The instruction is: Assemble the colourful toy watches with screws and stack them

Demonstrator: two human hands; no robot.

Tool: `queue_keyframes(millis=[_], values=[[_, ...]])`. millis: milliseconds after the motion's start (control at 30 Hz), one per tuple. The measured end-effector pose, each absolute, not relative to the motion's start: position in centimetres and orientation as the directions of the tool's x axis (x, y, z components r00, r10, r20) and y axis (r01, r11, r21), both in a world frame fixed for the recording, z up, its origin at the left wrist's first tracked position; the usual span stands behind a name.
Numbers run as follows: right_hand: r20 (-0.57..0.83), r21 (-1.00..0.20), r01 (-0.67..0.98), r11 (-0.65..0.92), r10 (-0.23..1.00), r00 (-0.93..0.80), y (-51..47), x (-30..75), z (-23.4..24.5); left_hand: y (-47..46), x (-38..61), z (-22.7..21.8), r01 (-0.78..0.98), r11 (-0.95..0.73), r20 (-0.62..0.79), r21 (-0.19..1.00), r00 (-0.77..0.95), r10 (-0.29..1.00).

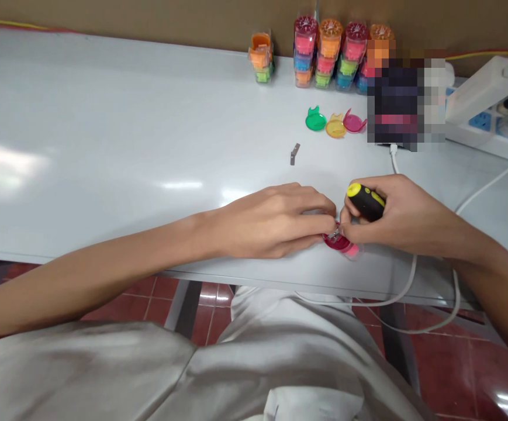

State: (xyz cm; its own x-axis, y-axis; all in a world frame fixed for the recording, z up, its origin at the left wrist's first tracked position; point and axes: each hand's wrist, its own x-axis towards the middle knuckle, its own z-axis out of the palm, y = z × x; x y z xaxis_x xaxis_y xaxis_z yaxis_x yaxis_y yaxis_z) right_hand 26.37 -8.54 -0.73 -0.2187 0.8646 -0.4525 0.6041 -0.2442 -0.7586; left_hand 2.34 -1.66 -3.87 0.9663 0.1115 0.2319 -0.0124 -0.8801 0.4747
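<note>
Both hands meet near the table's front edge. The left hand (271,222) pinches a translucent pink plastic piece (340,242) between thumb and fingers, while the right hand (405,213) wraps a black-and-yellow screwdriver (365,202), its shaft hidden by the fingers at the piece. Farther along the white table (104,146) lie a small metal clip (294,154) and green, yellow and pink plastic caps (315,120), with stacked multicoloured plastic parts (324,52) beyond, against the wall.
</note>
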Motion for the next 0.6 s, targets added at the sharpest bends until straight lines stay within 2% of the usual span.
queue_keyframes(millis=[333, 600], values=[[-0.419, -0.758, 0.622, -0.195, 0.877, -0.235, -8.76, 26.57, -1.27, -1.78, 2.54, -3.88, -0.064, -0.934, 0.226, 0.353, 0.974, 0.019], [-0.417, -0.762, 0.621, -0.185, 0.874, -0.251, -8.59, 26.68, -1.42, -1.65, 2.50, -4.17, -0.091, -0.917, 0.262, 0.389, 0.965, 0.016]])
